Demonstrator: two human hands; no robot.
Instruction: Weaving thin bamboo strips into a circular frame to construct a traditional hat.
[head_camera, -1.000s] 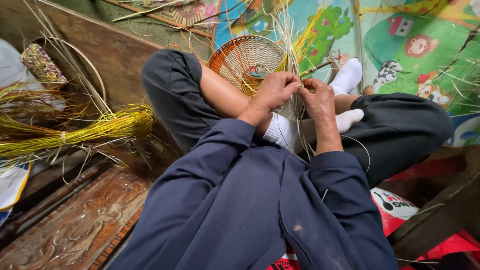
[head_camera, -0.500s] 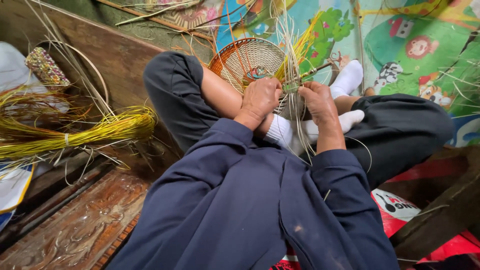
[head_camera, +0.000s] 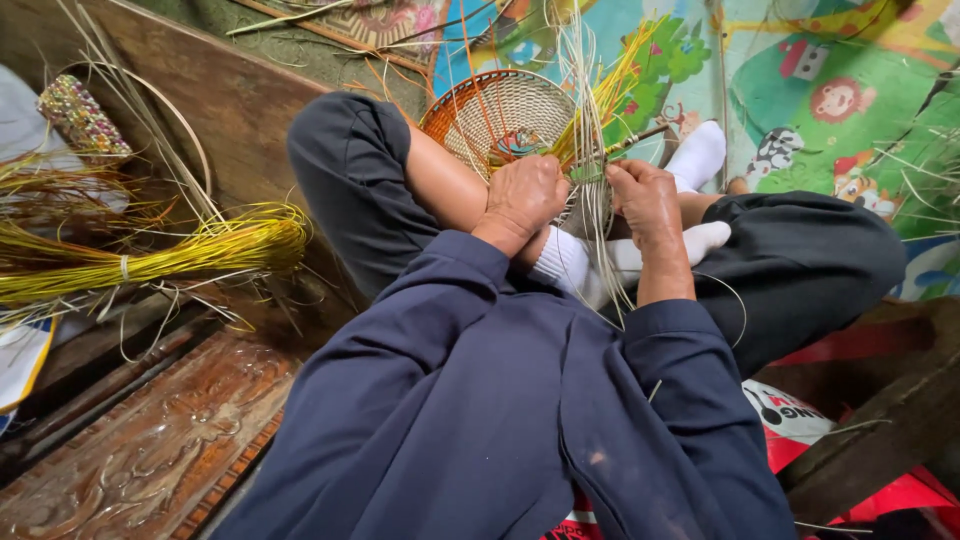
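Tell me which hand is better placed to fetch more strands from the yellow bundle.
Left, probably. The yellow bundle lies on the person's left side, nearer the left hand. The right hand is pinching strands at the woven basket.

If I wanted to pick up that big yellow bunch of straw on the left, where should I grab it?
Probably at the pale tie around the yellow bundle of straw, coming from above. The stalks are pinched together there, while the right end fans out loose. Both hands are at the round woven basket.

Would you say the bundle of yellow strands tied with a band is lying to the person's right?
No, the bundle of yellow strands lies on the person's left, beyond the left hand, on the wooden boards.
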